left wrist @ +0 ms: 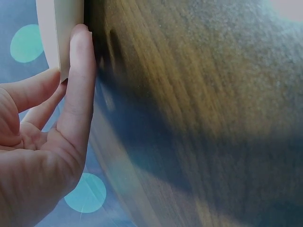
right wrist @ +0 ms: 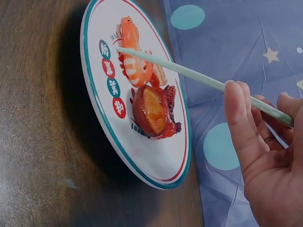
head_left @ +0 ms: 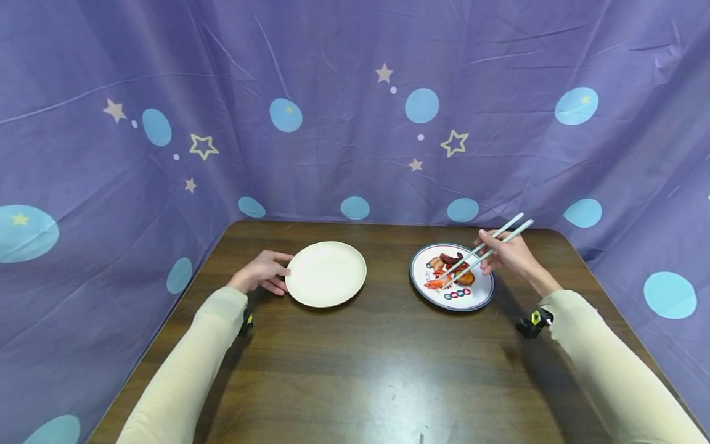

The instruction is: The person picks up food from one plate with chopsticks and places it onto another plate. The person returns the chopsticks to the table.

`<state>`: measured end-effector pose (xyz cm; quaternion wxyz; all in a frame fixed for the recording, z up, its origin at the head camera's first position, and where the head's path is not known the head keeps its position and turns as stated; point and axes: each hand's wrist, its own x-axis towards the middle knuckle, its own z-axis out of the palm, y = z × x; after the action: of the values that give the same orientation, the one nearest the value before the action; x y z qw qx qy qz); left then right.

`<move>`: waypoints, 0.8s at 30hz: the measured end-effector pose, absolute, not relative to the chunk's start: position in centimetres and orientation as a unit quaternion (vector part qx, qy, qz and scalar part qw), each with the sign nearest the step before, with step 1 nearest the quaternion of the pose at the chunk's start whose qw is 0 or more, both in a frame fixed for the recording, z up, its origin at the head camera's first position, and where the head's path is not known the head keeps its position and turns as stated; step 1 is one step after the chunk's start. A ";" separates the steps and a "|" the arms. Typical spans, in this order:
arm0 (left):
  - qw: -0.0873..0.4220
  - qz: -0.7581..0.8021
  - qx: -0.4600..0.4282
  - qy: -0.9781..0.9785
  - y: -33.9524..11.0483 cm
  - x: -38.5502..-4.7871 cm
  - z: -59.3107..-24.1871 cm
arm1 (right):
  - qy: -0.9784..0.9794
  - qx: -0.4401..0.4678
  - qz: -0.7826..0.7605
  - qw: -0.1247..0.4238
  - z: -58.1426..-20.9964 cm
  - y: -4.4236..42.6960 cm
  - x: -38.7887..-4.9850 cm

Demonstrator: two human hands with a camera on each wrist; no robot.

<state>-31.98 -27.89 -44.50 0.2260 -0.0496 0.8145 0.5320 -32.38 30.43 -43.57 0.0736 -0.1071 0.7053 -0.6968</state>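
On the left of the table my left hand (head_left: pixel 262 272) holds the near-left rim of a plain cream plate (head_left: pixel 327 274). In the left wrist view the thumb lies on the rim (left wrist: pixel 68 42) and a finger lies along its other side. My right hand (head_left: pixel 508 253) holds a pair of pale green chopsticks (head_left: pixel 516 233) over a white plate with a blue-green rim (right wrist: pixel 102 118). Their tips reach an orange shrimp (right wrist: pixel 130 38) on that plate; whether they pinch it I cannot tell. Beside the shrimp lie a brown halved egg-like piece (right wrist: pixel 151 111) and dark red pieces (head_left: pixel 447 260).
Both plates stand toward the back of a brown wooden table (head_left: pixel 355 357). A purple curtain (head_left: pixel 344 160) with stars and blue dots hangs behind and at both sides. A black wrist camera (head_left: pixel 534 323) sits under the right sleeve.
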 end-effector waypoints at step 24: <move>0.222 0.533 -0.052 0.815 -27.9 -31.7 -44.4 | 0.708 -0.084 -0.697 0.081 -43.7 30.1 -33.1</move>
<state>-31.72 -27.86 -44.42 0.2218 -0.0519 0.8149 0.5330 -33.15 30.06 -43.70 0.0815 -0.0836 0.7078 -0.6967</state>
